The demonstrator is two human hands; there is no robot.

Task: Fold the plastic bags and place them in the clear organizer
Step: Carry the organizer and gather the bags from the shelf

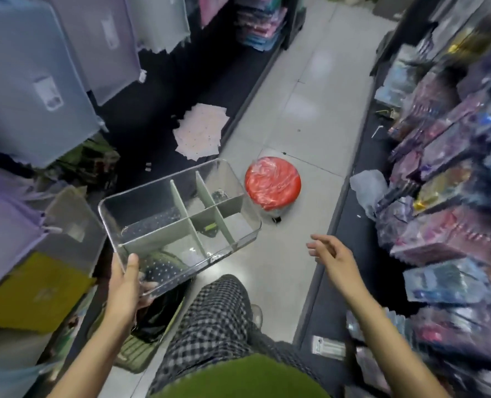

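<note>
The clear organizer (141,202), a transparent box with grey dividers forming several compartments, hangs tilted in the air over the aisle floor. My left hand (126,282) grips its near corner, thumb on the wall and fingers underneath. All of its compartments look empty. My right hand (329,251) hovers to the right with relaxed fingers, holding nothing. A pale crumpled plastic bag (367,188) lies on the edge of the right shelf. A stack of white sheets or bags (199,132) rests on the dark lower shelf at the left.
A red round stool wrapped in plastic film (271,183) stands on the tiled floor just beyond the organizer. Shelves of packaged goods (451,225) line the right, storage bins (31,81) the left. My checkered trouser leg (209,320) is below.
</note>
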